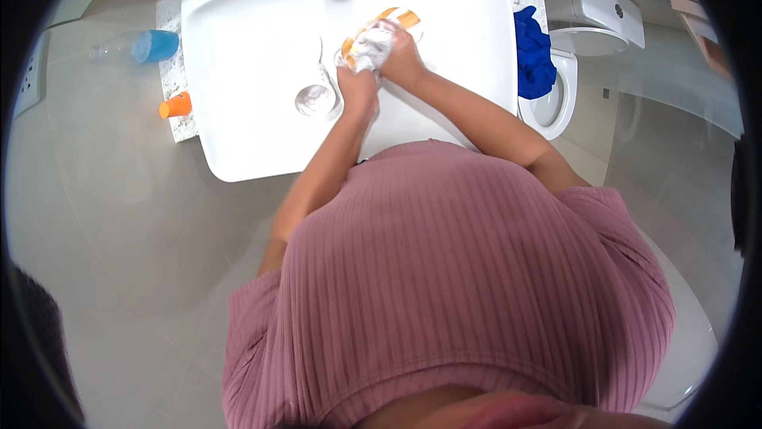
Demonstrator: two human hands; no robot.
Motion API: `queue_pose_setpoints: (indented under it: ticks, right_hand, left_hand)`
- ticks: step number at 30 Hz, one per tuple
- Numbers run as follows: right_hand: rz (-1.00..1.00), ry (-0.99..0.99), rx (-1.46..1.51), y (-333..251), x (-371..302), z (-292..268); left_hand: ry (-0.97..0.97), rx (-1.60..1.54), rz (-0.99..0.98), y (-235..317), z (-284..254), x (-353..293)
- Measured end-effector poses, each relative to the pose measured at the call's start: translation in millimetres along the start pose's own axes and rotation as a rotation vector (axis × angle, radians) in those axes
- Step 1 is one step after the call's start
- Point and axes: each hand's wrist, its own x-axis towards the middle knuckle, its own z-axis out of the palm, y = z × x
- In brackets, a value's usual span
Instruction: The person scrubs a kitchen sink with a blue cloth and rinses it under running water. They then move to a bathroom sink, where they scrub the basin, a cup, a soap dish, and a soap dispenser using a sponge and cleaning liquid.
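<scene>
Evidently lathered, the orange-and-white striped cloth (370,46) bunched in the white washbasin (246,72), with the left hand (359,88) and right hand (402,56) both gripping it, should feel light, limp and slippery, best held by its thick gathered folds.

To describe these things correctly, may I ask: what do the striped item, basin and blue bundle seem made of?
Striped item: perhaps matte fabric, its stripes showing little shine; white foam partly hides it.
Basin: smooth, probably ceramic, with rounded white rim.
Blue bundle: matte, likely fabric, from its crumpled folds.
</scene>
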Motion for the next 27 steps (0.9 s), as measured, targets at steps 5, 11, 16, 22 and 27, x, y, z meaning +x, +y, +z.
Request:
queue_pose_setpoints:
  ticks: [5,11,16,22,27]
  right_hand:
    - [0.089,-0.075,-0.156,80.7,24.0,-16.6]
    - [0.021,-0.108,-0.058,53.1,13.3,9.8]
    - [0.094,-0.086,-0.085,84.0,8.6,22.6]
    - [0.091,-0.201,-0.092,87.9,17.1,17.7]
    - [0.174,-0.427,-0.466,80.8,5.7,-17.5]
  left_hand:
    - [0.131,-0.004,0.036,1.4,7.3,-1.0]
    - [0.171,0.082,0.111,-6.9,-4.2,14.4]
    - [0.145,0.147,0.12,2.9,-0.6,3.4]
    - [0.167,0.056,-0.002,7.1,-3.2,-1.5]
    - [0.191,0.053,0.101,-3.0,-5.0,4.2]
